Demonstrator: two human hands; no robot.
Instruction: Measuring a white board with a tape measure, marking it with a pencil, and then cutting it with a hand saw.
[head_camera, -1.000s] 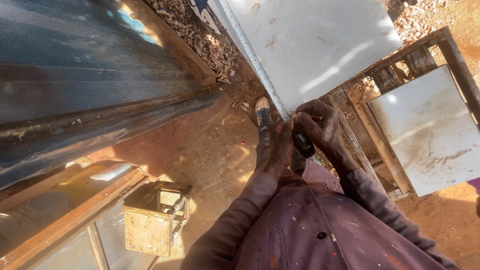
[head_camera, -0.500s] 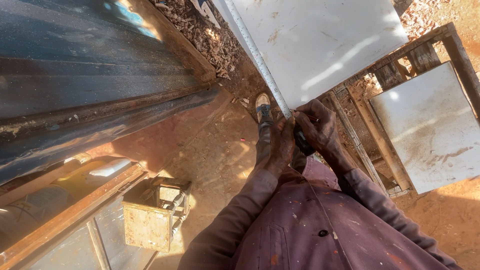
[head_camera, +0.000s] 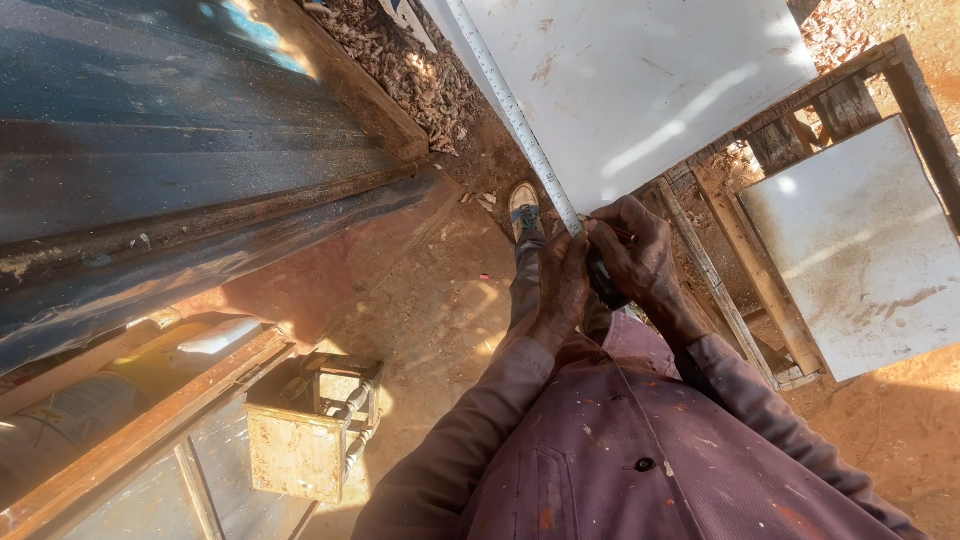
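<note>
Head view: a tape measure (head_camera: 515, 115) is pinched at the white board's (head_camera: 640, 90) edge by both the left hand (head_camera: 560, 290) and the right hand (head_camera: 635, 255), centre frame.

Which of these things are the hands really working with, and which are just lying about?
In use:
left hand
right hand
tape measure
white board

Lying about:
small metal box frame
second white panel
wood shavings
blue metal sheet
</note>
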